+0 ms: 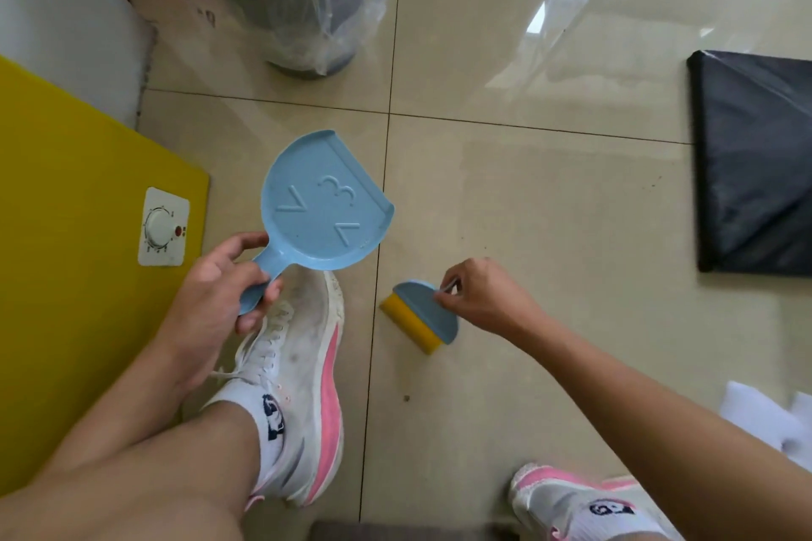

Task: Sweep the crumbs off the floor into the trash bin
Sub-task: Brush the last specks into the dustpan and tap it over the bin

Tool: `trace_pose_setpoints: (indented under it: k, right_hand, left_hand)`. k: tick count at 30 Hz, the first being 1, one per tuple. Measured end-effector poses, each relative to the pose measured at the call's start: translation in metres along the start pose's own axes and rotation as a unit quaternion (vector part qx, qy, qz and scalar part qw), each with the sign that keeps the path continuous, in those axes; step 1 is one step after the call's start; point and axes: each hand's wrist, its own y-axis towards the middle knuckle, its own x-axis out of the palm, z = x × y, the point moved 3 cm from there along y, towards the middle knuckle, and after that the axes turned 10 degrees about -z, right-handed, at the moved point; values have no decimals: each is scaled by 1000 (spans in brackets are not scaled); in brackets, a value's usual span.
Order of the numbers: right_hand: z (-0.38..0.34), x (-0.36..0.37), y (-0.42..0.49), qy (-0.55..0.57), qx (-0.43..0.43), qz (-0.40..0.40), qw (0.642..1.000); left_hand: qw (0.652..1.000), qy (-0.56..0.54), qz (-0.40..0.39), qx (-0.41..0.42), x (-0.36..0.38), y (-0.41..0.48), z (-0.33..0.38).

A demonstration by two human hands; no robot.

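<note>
My left hand [219, 294] grips the handle of a light blue dustpan [323, 202], held above the floor with its face pattern toward me and its open edge to the right. My right hand [483, 299] pinches the top of a small blue brush with yellow bristles [422, 316], which rests on the beige tile. A grey trash bin [307, 0] lined with a clear bag stands at the top, with pale crumbs inside. A few dark specks lie on the floor [549, 211], one near the brush [406, 398].
A yellow panel [66, 233] with a white dial switch [163, 227] fills the left. A black bag-wrapped flat object [755, 163] lies at the right. My shoes [303, 369] stand on the tiles. White paper [764, 417] sits at the lower right.
</note>
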Motion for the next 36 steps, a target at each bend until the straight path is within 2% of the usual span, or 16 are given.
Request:
trace_pose_setpoints:
  k: [3, 9, 11, 15, 19, 25, 30, 32, 34, 36]
  right_hand:
    - [-4, 18, -28, 42, -25, -43, 998]
    - [-35, 155, -88, 3, -68, -281, 957]
    - [-42, 190, -92, 2, -51, -295, 954]
    - [-31, 175, -63, -12, -10, -190, 982]
    - [-3, 94, -24, 1, -5, -78, 997]
    - [40, -42, 17, 17, 27, 91, 995]
    - [68, -108, 26, 16, 59, 151, 987]
    - [72, -118, 14, 32, 49, 107, 993]
    - [65, -104, -7, 34, 6, -7, 999]
    - [57, -61, -33, -26, -41, -143, 988]
  left_hand:
    - [1000, -13, 6, 1, -2, 1, 1]
    - [1000, 23, -20, 8, 1, 1, -4]
    - [998, 43, -43, 8, 5, 2, -5]
    - [990, 105, -92, -3, 8, 8, -5]
    - [965, 205, -156, -38, 23, 37, -3]
    - [954, 262, -144, -35, 35, 74, 2]
    - [958, 246, -148, -21, 35, 71, -4]
    - [959, 245, -141, -25, 35, 69, -6]
    - [959, 246, -139, -26, 35, 68, -8]
    - [958, 250, -139, -23, 38, 68, -7]
